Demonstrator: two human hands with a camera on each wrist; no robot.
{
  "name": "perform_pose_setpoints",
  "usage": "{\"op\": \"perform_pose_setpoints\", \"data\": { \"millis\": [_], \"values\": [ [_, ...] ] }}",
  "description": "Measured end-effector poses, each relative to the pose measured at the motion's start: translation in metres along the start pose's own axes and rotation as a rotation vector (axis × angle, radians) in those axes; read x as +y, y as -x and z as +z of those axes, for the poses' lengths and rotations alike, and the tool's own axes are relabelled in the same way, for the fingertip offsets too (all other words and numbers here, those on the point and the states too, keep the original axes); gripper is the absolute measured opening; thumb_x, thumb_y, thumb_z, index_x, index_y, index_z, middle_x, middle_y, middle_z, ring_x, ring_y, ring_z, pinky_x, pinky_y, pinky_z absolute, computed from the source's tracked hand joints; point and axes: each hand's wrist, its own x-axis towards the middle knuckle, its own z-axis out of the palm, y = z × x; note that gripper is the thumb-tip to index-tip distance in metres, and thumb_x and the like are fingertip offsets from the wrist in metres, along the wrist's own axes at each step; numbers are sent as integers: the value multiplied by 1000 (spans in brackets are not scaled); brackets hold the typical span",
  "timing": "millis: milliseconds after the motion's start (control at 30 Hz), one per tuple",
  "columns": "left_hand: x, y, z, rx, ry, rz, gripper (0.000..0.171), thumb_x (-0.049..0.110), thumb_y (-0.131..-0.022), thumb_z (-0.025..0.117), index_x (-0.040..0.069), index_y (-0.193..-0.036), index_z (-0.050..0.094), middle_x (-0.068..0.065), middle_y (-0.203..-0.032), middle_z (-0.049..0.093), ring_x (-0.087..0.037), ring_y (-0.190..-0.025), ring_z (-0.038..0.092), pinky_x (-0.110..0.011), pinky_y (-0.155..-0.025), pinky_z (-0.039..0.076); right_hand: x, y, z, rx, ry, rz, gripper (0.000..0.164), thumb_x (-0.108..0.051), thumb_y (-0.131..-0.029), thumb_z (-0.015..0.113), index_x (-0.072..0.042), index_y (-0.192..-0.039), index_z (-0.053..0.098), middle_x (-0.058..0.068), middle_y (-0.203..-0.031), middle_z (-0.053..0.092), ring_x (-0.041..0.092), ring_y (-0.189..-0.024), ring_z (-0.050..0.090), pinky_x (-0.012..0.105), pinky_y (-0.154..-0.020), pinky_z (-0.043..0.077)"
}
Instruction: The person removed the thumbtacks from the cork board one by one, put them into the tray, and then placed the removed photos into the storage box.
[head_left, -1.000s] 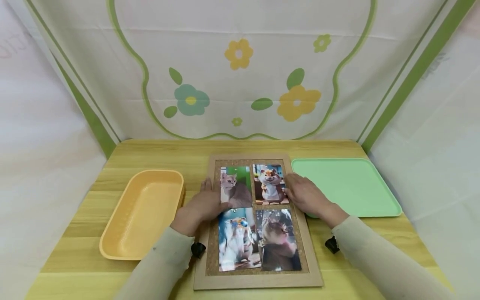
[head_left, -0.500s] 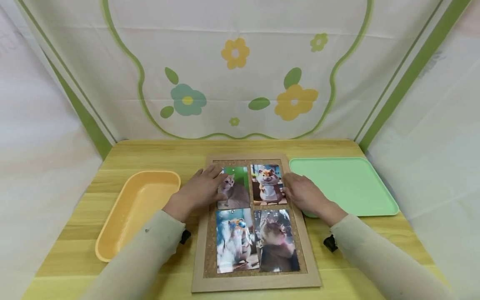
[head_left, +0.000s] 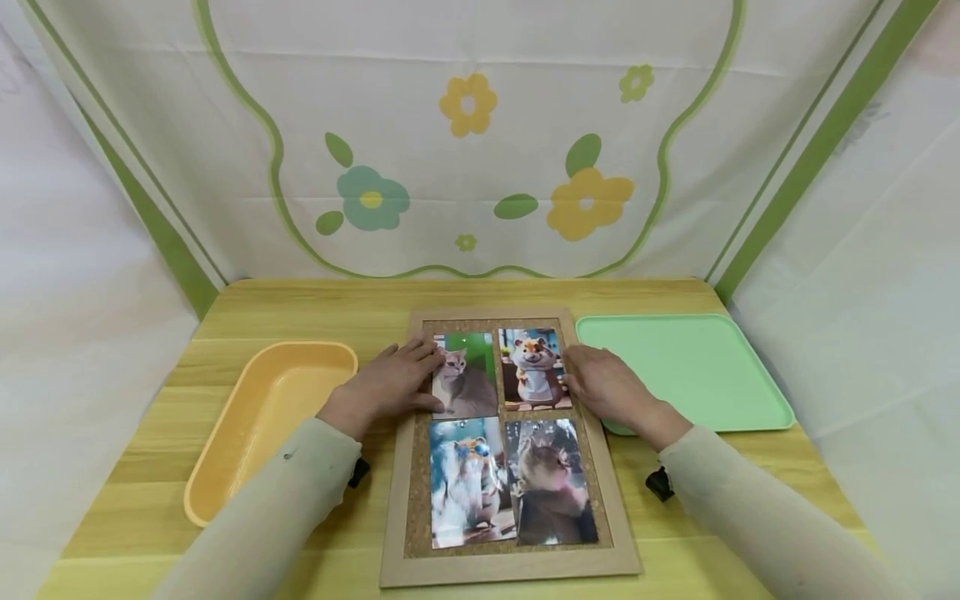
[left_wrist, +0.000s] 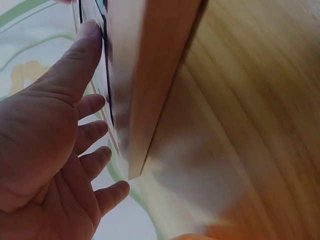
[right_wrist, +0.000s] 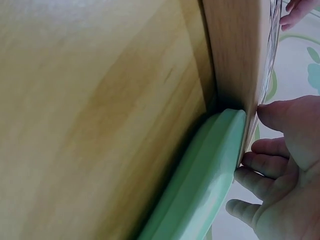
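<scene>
A wood-framed cork board (head_left: 510, 570) lies on the table with photos pinned to it. The upper row has a pale cat photo (head_left: 471, 392) and a photo of a hamster in an apron (head_left: 536, 375); below are a glossy photo with blue glasses (head_left: 467, 496) and a darker animal photo (head_left: 555, 492). My left hand (head_left: 390, 382) rests over the frame's left side, fingertips at the cat photo's edge. In the left wrist view its thumb (left_wrist: 82, 57) and fingers are loosely spread. My right hand (head_left: 611, 387) rests on the frame's right side by the hamster photo, fingers relaxed.
On the left stands a deep orange tray (head_left: 197, 492), partly behind the left sleeve. A flat green tray (head_left: 690, 367) lies against the board's right side, its edge (right_wrist: 215, 165) under the right hand. A flowered cloth (head_left: 465, 192) hangs behind the table (head_left: 330, 304).
My left hand crossed onto the cat photo's upper left, then drew back left to its edge; its thumb left the photo's lower border. My right hand stays put. The view shifts slightly.
</scene>
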Motion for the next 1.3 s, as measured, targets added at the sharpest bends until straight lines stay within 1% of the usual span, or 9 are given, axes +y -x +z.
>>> {"op": "perform_pose_setpoints", "data": {
  "millis": [267,500,733,867,1000,1100,1133,1200,1300],
  "values": [
    [-4,0,5,-18,20,13,92,61,-99,63,9,-167,29,-17,-175,22,-36,-163,18,-56,-129,25,0,-3,-2,-9,15,8,18,-19,-106,61,-16,-90,53,-3,-77,49,17,-72,51,52,-89,52],
    [-5,0,6,-11,17,26,91,60,-100,62,9,-168,28,-17,-174,21,-37,-162,19,-55,-129,25,2,-8,-6,-40,27,37,12,-19,-106,60,-13,-96,61,-2,-76,55,23,-80,62,54,-93,54],
    [-4,3,6,-3,17,32,90,59,-100,63,8,-167,29,-18,-174,22,-37,-162,20,-56,-129,25,2,-8,-6,-44,28,55,21,-22,-106,61,-4,-116,68,7,-97,71,34,-103,71,56,-99,55],
    [-4,5,5,2,5,33,89,59,-101,61,8,-167,30,-18,-174,22,-37,-162,20,-57,-129,25,2,-7,-4,-40,30,55,24,-22,-106,60,-3,-119,68,10,-103,73,35,-106,71,56,-100,54],
    [-4,5,6,0,-3,37,89,59,-101,60,7,-167,29,-18,-174,22,-37,-162,19,-57,-128,26,1,-7,-4,-33,34,52,32,-22,-107,61,0,-129,67,15,-115,74,37,-113,70,56,-104,53],
    [-4,6,6,-2,4,37,90,59,-101,61,6,-167,29,-18,-174,22,-37,-163,18,-57,-129,25,1,-8,-4,-34,44,45,28,-22,-106,61,-2,-125,68,12,-109,74,35,-108,71,56,-102,54],
    [-4,5,7,-2,5,37,90,59,-101,61,6,-167,29,-18,-174,22,-37,-163,18,-57,-129,25,1,-8,-5,-37,47,41,23,-22,-106,61,-4,-119,69,9,-102,73,33,-102,71,55,-98,55],
    [-4,5,7,-1,11,39,90,58,-101,61,6,-167,29,-18,-174,22,-37,-162,18,-56,-129,26,1,-11,-7,-50,47,38,15,-21,-106,61,-8,-103,68,4,-87,68,27,-87,69,50,-86,56],
    [-4,4,8,-2,18,42,90,58,-101,61,6,-167,28,-18,-174,22,-37,-162,17,-55,-129,25,1,-17,-15,-66,45,44,23,-19,-107,60,-13,-84,62,1,-71,57,19,-67,56,42,-68,49]
  ]
}}
